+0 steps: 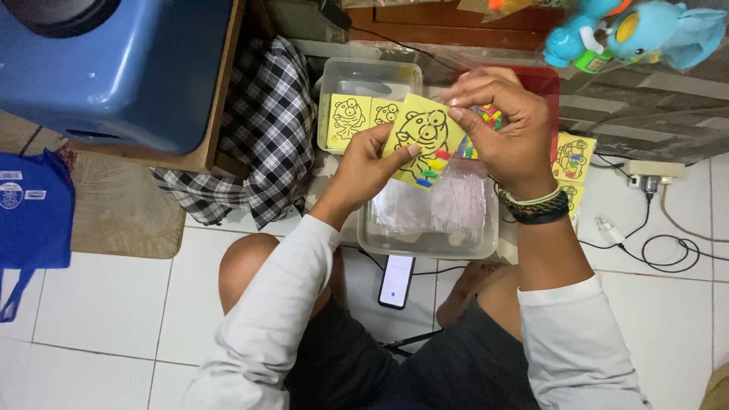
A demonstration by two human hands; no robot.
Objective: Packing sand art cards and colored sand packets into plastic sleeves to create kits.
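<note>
On the white tile floor, over the clear tub, the left hand pinches the yellow card while the right hand grips the clear sleeve; best keep the card flat and steady.

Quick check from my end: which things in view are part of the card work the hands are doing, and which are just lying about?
In use:
- yellow cartoon card, held by left hand and right hand
- clear bags in the near tub
- more yellow cards in the far tub

Lying about:
- phone
- checked cloth
- blue toy
- power strip
</note>
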